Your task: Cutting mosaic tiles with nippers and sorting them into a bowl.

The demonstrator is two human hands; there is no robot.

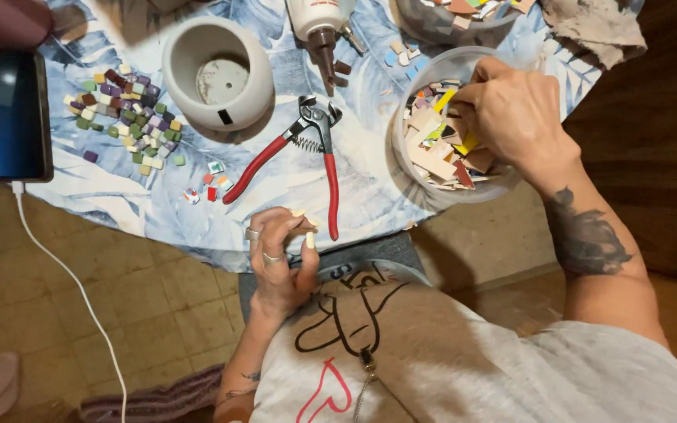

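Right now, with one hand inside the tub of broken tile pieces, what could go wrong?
1. The right hand digs among jagged tile pieces in the clear tub; a sharp edge could cut a finger.
2. The tub stands near the table edge; a push might tip it off.
3. The phone overhangs the table edge, and its white cable hangs to the floor; a snag could pull it down.
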